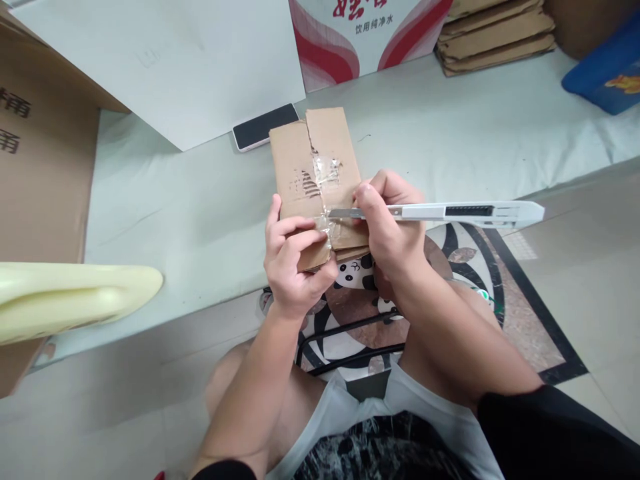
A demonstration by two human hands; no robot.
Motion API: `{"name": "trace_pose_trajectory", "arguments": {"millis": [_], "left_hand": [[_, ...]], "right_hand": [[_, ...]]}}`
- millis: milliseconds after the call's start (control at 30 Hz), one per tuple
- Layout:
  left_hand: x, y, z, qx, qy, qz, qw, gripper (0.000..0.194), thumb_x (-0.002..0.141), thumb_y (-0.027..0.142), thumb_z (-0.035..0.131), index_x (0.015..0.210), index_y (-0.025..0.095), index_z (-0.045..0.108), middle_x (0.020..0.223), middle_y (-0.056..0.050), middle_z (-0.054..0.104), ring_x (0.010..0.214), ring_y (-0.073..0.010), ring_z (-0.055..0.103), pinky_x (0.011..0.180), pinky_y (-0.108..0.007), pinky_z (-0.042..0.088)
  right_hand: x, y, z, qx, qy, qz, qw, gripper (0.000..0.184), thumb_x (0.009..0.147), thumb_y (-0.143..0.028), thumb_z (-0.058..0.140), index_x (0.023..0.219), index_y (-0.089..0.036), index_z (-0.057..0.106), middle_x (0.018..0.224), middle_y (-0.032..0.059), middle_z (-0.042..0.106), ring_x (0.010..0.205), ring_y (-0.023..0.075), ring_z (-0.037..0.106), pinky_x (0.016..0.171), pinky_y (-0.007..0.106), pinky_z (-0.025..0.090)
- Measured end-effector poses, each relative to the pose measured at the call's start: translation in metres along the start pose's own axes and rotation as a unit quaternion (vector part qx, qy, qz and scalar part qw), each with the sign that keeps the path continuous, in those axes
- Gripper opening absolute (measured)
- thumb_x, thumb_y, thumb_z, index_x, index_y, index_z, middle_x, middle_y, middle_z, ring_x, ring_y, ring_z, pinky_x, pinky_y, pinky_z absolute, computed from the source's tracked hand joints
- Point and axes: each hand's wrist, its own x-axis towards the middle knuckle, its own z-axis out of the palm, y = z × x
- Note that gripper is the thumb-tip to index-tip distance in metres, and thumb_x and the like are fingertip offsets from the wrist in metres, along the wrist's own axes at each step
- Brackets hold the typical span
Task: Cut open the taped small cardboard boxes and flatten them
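A small brown cardboard box [293,157] is tilted up over the front edge of the covered table, with clear tape [327,169] along its middle seam. My left hand [295,260] grips the box's lower left corner, thumb underneath and fingers on the top face. My right hand [393,220] is closed around a white utility knife [425,212], which lies crosswise with its handle pointing right. The knife's blade is out, and its tip meets the taped seam near my left fingertips. Some right fingers are hidden behind the box's edge.
Behind the box lie a dark-faced phone [266,127] and a large white box [165,60]. A red-and-white carton [367,40], stacked flat cardboard [495,40] and a blue container [607,70] stand at the back. A pale yellow object [75,300] juts in at left.
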Motion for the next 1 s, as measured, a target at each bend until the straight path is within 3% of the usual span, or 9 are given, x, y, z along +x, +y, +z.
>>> {"name": "trace_pose_trajectory", "arguments": {"millis": [200, 300, 433, 567, 833, 1000], "left_hand": [[-0.0007, 0.0005, -0.001, -0.022, -0.001, -0.006, 1.0, 0.018, 0.094, 0.041, 0.067, 0.102, 0.025, 0.063, 0.097, 0.001, 0.062, 0.096, -0.0198, 0.069, 0.121, -0.069, 0.04], [-0.0002, 0.0009, -0.0012, -0.024, -0.001, -0.008, 1.0, 0.018, 0.095, 0.041, 0.066, 0.102, 0.025, 0.063, 0.096, 0.001, 0.062, 0.096, -0.0199, 0.07, 0.121, -0.068, 0.039], [0.0005, 0.0012, -0.0008, -0.025, 0.002, -0.004, 1.0, 0.017, 0.094, 0.04, 0.067, 0.101, 0.024, 0.063, 0.096, 0.001, 0.062, 0.095, -0.0199, 0.07, 0.12, -0.07, 0.04], [0.0005, 0.0007, -0.0003, -0.024, 0.007, -0.004, 1.0, 0.016, 0.093, 0.037, 0.068, 0.1, 0.023, 0.064, 0.096, 0.001, 0.062, 0.095, -0.0195, 0.069, 0.12, -0.07, 0.04], [0.0003, 0.0006, -0.0001, -0.016, 0.006, -0.003, 1.0, 0.015, 0.091, 0.035, 0.068, 0.101, 0.024, 0.063, 0.095, 0.001, 0.062, 0.095, -0.0192, 0.068, 0.12, -0.07, 0.041], [0.0004, 0.0008, -0.0007, -0.003, 0.0, -0.002, 1.0, 0.016, 0.092, 0.037, 0.067, 0.101, 0.025, 0.062, 0.096, 0.001, 0.062, 0.094, -0.0198, 0.069, 0.118, -0.072, 0.042]], "right_hand": [[0.0, -0.0027, 0.0014, -0.084, 0.02, -0.018, 0.996, 0.038, 0.092, -0.02, 0.063, 0.063, -0.024, 0.039, 0.059, -0.0043, 0.045, 0.06, 0.0116, 0.042, 0.062, 0.031, 0.037], [0.0018, -0.0042, -0.0008, -0.103, 0.001, -0.014, 0.995, 0.036, 0.09, -0.02, 0.065, 0.062, -0.023, 0.042, 0.06, -0.0036, 0.048, 0.062, 0.0124, 0.045, 0.063, 0.031, 0.038], [0.0052, -0.0042, -0.0048, -0.078, -0.039, 0.007, 0.996, 0.032, 0.085, -0.021, 0.068, 0.062, -0.023, 0.046, 0.063, -0.0025, 0.056, 0.064, 0.0122, 0.05, 0.064, 0.031, 0.041], [0.0066, -0.004, -0.0062, -0.025, -0.047, 0.025, 0.998, 0.035, 0.086, -0.023, 0.067, 0.058, -0.022, 0.045, 0.058, -0.0032, 0.055, 0.06, 0.0117, 0.049, 0.063, 0.03, 0.04], [0.0022, -0.0047, -0.0027, 0.032, -0.022, 0.032, 0.999, 0.037, 0.093, -0.029, 0.063, 0.061, -0.023, 0.045, 0.057, -0.0041, 0.054, 0.055, 0.0099, 0.045, 0.058, 0.028, 0.036], [0.0008, -0.0024, -0.0003, -0.051, 0.009, 0.002, 0.999, 0.036, 0.092, -0.028, 0.064, 0.063, -0.023, 0.045, 0.06, -0.0027, 0.052, 0.06, 0.0114, 0.045, 0.059, 0.03, 0.035]]}}
